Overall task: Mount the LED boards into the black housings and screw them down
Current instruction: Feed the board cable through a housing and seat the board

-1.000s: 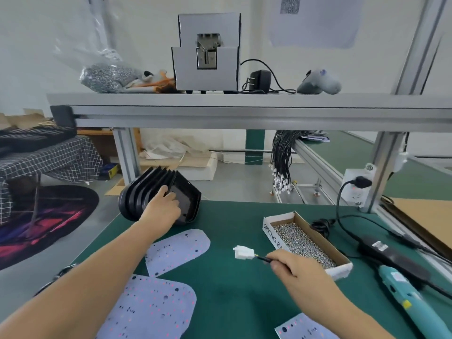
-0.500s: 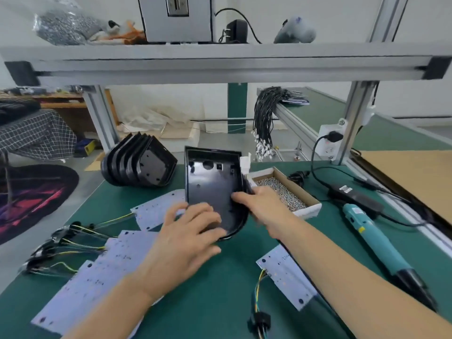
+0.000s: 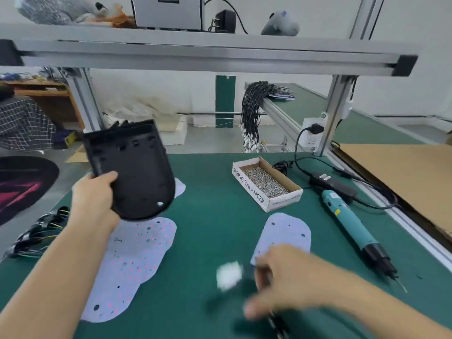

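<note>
Black housing [image 3: 137,167] hangs tilted above the tabletop [image 3: 208,228], gripped at its edge by the left hand [image 3: 94,192]; it looks light and rigid. Right hand [image 3: 281,280] pinches a blurred connector [image 3: 228,275] lead. Thin boards [image 3: 288,231] likely flex, so lift by edges.

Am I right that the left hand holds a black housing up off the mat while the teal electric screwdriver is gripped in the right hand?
Not quite. The head view shows the left hand holding the black housing above the green mat, but the teal electric screwdriver lies on the mat, untouched. The right hand instead holds a wire with a white connector, blurred by motion.
</note>
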Demonstrator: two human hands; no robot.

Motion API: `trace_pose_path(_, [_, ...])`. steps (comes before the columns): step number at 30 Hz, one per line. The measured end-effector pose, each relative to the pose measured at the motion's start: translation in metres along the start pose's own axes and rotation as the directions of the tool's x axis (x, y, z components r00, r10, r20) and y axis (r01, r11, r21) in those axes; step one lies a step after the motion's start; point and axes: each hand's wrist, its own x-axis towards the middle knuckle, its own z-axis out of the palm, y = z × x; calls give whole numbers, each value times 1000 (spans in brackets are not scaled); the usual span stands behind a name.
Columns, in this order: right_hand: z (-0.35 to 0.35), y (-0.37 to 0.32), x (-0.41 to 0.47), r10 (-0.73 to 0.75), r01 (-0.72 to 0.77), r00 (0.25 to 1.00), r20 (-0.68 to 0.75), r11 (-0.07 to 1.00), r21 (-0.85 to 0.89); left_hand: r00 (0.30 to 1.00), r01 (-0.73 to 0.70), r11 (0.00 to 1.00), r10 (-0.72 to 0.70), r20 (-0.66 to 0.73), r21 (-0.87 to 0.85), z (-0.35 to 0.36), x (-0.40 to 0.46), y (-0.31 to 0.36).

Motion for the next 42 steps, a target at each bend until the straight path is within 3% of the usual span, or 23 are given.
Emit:
trace_pose_path(2, [16, 2, -11, 104, -79, 976, 192, 988, -133, 998, 16, 1000, -17, -56, -19, -16, 5, 1])
trace_pose_path(4, [21, 0, -11, 152, -120, 972, 181, 977, -177, 997, 14, 999, -17, -77, -40, -24, 2, 3])
trace_pose_path(7, [27, 0, 10, 10, -10, 999, -33, 1000, -4, 999, -6, 998, 3, -44, -68, -25, -3, 4])
trace_pose_path(10, [15, -5, 58, 11, 112, 943, -333, 930, 349, 999, -11, 999, 13, 33, -50, -19, -8, 0])
trace_pose_path(13, [-39, -17, 112, 137, 294, 756, -640, 803, 519, 996, -29, 999, 30, 82, -17, -12, -17, -5])
trace_pose_path(16, [-100, -22, 135, 153, 488, 516, -843, 756, 436, 995, -38, 999, 39, 94, -13, -11, -25, -7])
trace_pose_path(20, [-159, -5, 133, 296, 624, 261, -919, 674, 395, 994, 43, 997, -36, 101, -69, -20, -38, -15])
trace_pose_path(22, [-163, 9, 121, 363, 685, 192, -912, 616, 390, 992, 80, 992, -69, 108, -102, -21, -48, -22])
trace_pose_path(24, [-143, 16, 108, 276, 712, 229, -934, 607, 354, 990, 99, 989, -86, 113, -108, -17, -58, -29])
trace_pose_path(27, [-88, 16, 95, -18, 612, 303, -953, 770, 180, 991, 83, 995, -75, 108, -64, -2, -70, -40])
trace_pose_path(30, [-38, 6, 90, -202, 583, 370, -907, 810, 58, 993, 0, 1000, 1, 116, -7, 19, -81, -48])
trace_pose_path(32, [-22, -5, 92, -233, 574, 347, -908, 819, 9, 988, -77, 996, 71, 139, 39, 30, -87, -51])
trace_pose_path(37, [-17, -30, 101, -247, 419, 186, -951, 896, -151, 966, -172, 984, 157, 207, 56, 44, -101, -58])
trace_pose_path(42, [-14, -46, 103, -223, 396, 162, -961, 907, -143, 957, -213, 975, 195, 215, 61, 53, -113, -62])
